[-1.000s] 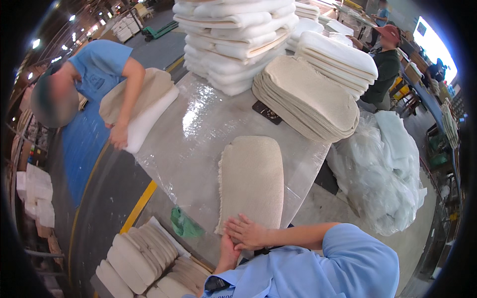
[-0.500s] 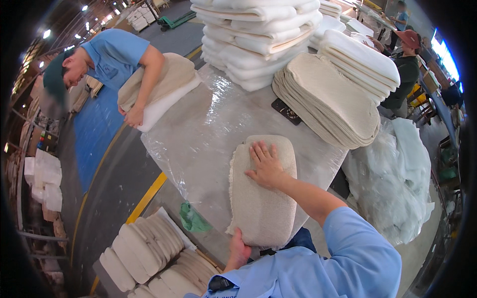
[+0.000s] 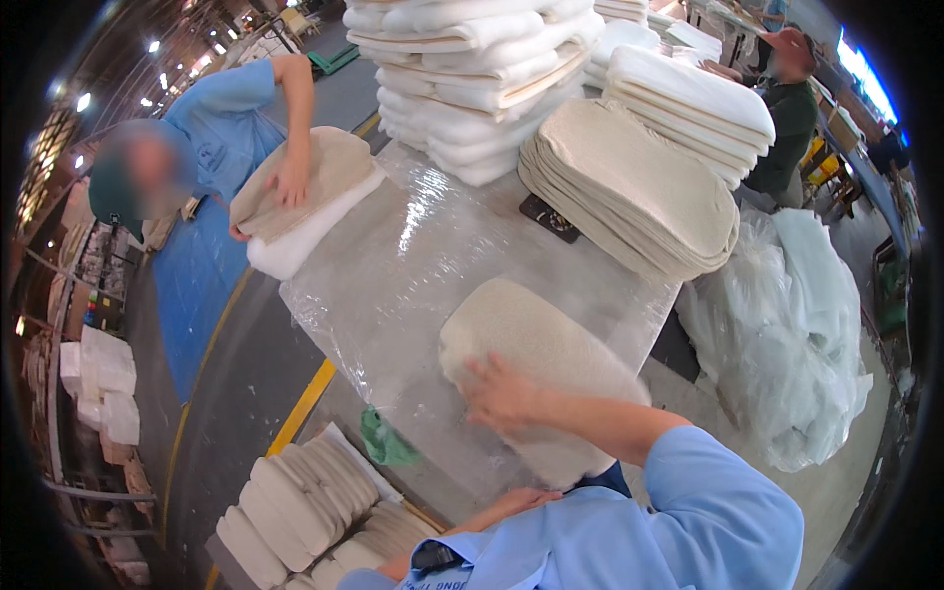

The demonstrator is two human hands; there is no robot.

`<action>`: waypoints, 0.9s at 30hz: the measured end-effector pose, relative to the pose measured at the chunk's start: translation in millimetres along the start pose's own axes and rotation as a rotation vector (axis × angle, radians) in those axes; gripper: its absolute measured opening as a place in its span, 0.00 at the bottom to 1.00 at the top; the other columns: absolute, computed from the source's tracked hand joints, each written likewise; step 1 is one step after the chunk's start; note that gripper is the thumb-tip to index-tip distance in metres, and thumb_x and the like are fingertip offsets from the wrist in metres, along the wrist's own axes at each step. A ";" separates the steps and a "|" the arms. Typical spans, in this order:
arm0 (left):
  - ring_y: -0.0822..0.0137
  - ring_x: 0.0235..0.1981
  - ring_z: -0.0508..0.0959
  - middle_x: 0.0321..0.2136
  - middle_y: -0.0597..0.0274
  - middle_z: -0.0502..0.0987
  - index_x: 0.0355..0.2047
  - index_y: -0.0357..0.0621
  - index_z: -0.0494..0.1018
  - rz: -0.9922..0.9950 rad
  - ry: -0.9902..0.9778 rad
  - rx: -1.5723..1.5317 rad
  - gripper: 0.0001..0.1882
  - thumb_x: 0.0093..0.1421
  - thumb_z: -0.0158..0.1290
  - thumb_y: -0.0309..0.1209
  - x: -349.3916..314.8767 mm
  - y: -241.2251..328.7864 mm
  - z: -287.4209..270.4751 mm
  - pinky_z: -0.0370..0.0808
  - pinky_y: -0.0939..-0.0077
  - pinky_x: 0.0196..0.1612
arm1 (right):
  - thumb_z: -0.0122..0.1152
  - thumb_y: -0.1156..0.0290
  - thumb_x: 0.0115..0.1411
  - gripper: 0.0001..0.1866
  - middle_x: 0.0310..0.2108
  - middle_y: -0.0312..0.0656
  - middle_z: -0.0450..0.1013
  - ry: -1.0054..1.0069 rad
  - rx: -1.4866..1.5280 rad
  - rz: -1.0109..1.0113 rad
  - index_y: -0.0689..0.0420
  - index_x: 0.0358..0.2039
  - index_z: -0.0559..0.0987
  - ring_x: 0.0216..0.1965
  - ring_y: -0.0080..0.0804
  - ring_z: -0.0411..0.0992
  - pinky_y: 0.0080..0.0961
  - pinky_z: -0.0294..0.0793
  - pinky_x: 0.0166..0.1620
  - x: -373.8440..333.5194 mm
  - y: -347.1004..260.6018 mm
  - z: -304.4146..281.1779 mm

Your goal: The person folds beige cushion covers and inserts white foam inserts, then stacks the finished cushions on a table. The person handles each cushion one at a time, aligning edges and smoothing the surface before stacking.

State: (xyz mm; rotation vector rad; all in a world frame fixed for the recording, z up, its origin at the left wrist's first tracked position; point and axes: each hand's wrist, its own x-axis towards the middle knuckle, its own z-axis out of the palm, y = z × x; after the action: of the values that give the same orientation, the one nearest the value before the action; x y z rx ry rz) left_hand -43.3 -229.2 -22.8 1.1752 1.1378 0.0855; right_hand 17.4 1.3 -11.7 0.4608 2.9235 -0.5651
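A beige fabric-covered pad point(image 3: 531, 324) with rounded ends lies slanted on the plastic-covered table in front of me. My right hand point(image 3: 501, 393) rests on top of it, toward its left edge, with fingers apart and blurred by motion. At the pad's near end, close to my body, is my left hand point(image 3: 526, 500); its fingers are partly hidden, so whether they grip the pad's edge is unclear. Beyond, at the right, a stack of flat beige covers point(image 3: 629, 187) sits on the table.
White padding point(image 3: 472, 88) is piled high at the far side, with folded white pads point(image 3: 688, 108) to its right. A co-worker's hand point(image 3: 290, 182) presses another beige pad at the left. Bagged white material point(image 3: 787, 344) stands right; finished-looking beige pads point(image 3: 305, 492) are stacked lower left.
The pad has turned, its near end swinging right. My right hand has moved down and left across it. My left hand has shifted right along its near end.
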 end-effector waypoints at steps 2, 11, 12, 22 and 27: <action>0.53 0.50 0.86 0.47 0.44 0.87 0.50 0.40 0.85 -0.014 -0.143 0.127 0.23 0.76 0.53 0.47 -2.6 39.1 -39.0 0.79 0.58 0.57 | 0.52 0.47 0.75 0.30 0.75 0.43 0.67 -0.045 0.165 -0.102 0.51 0.69 0.76 0.82 0.51 0.48 0.68 0.36 0.80 -32.5 -27.9 6.4; 0.55 0.61 0.80 0.59 0.45 0.80 0.67 0.37 0.70 -0.268 1.071 -0.113 0.33 0.70 0.64 0.43 -5.3 27.2 -158.7 0.78 0.62 0.59 | 0.64 0.52 0.70 0.34 0.80 0.52 0.56 0.656 0.041 0.768 0.48 0.74 0.71 0.82 0.57 0.48 0.71 0.38 0.78 -177.1 46.5 28.2; 0.54 0.62 0.79 0.62 0.45 0.78 0.70 0.37 0.67 -0.267 1.031 -0.255 0.36 0.70 0.64 0.44 1.2 14.2 -157.2 0.78 0.62 0.60 | 0.62 0.50 0.71 0.36 0.80 0.53 0.54 0.616 0.004 0.784 0.48 0.75 0.70 0.82 0.59 0.47 0.70 0.38 0.78 -177.5 51.7 31.5; 0.55 0.60 0.80 0.62 0.52 0.78 0.70 0.37 0.69 0.119 0.917 -1.059 0.34 0.75 0.58 0.50 22.6 -11.3 -119.0 0.79 0.58 0.61 | 0.44 0.37 0.76 0.41 0.83 0.50 0.48 0.383 0.074 0.667 0.48 0.81 0.59 0.84 0.54 0.39 0.70 0.36 0.79 -35.0 15.8 -8.7; 0.57 0.59 0.80 0.61 0.53 0.79 0.68 0.37 0.71 0.204 1.073 -1.117 0.33 0.76 0.55 0.51 35.4 -12.3 -106.5 0.78 0.59 0.60 | 0.43 0.39 0.76 0.41 0.83 0.48 0.49 0.330 0.056 0.412 0.50 0.81 0.58 0.84 0.52 0.40 0.66 0.38 0.80 -27.0 -33.6 20.9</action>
State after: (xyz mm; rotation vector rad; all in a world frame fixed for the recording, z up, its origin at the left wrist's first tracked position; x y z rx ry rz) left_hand -110.2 -142.0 -48.4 0.1371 1.5072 1.4481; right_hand 33.6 -43.8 -14.5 1.2322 2.9736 -0.5538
